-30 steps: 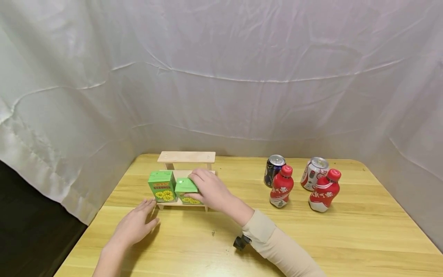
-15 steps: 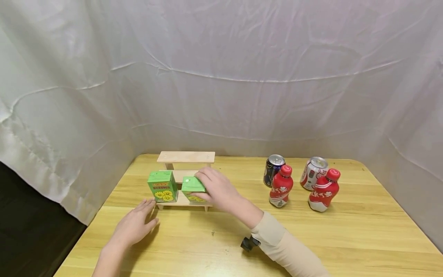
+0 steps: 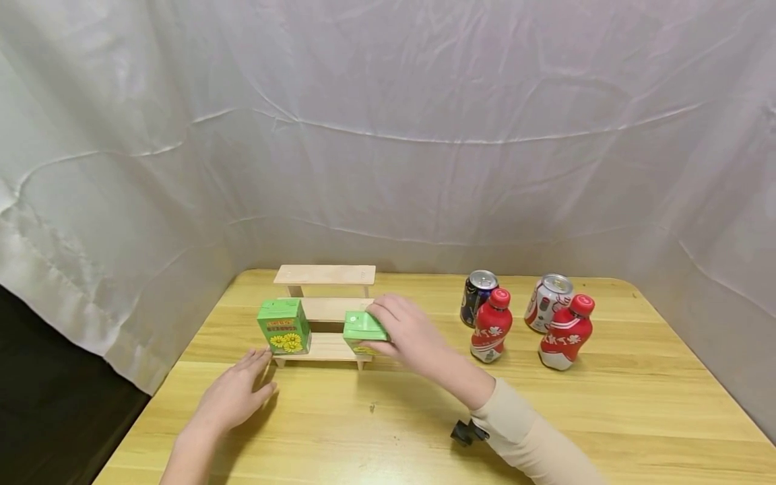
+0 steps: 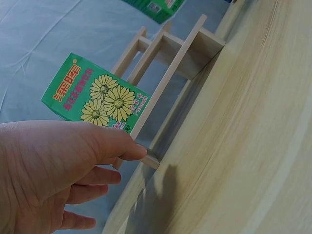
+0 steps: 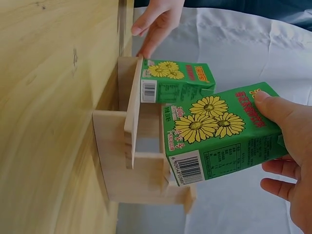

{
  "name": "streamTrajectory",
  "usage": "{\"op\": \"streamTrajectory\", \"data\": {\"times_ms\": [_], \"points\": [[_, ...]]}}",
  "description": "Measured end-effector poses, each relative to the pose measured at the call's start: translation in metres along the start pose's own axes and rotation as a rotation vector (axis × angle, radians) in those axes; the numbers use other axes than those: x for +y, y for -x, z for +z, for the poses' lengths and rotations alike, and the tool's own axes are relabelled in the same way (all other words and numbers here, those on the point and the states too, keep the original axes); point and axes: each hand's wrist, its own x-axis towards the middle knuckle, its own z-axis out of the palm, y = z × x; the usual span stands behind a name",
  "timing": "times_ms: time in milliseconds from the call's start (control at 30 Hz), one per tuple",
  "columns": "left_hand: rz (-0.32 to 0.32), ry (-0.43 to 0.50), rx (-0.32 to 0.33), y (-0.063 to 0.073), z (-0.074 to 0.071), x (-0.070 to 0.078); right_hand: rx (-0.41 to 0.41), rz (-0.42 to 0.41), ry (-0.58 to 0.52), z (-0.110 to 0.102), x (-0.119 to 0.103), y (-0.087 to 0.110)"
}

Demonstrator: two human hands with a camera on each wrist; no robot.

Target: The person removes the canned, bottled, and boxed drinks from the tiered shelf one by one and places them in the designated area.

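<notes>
My right hand grips a green juice carton with yellow flowers by its top end, thumb on the front face. In the head view this carton overlaps the right end of the lowest tier of a small three-step wooden shelf; the right wrist view shows its base away from that tier. A matching carton stands upright on the left end of the lowest tier. My left hand has its fingers extended, fingertips at the shelf's front left corner, beside that carton. Nothing is held in it.
To the right on the wooden table stand a dark blue can, a white and red can and two red bottles in front of them. A pale cloth hangs behind and at the sides.
My right hand has carried its carton rightward along the lowest tier, away from the other carton, widening the gap between them. My left hand has stayed at the shelf's corner.
</notes>
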Motion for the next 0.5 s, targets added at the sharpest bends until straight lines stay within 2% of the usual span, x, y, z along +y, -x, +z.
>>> {"op": "streamTrajectory", "data": {"times_ms": [267,500], "points": [[-0.006,0.003,-0.013,0.000,0.000,0.000,0.001,-0.005,0.017,-0.024,0.008,0.018],[-0.012,0.010,-0.010,0.000,-0.001,0.000,0.054,-0.042,0.097,-0.038,0.017,0.037]]}}
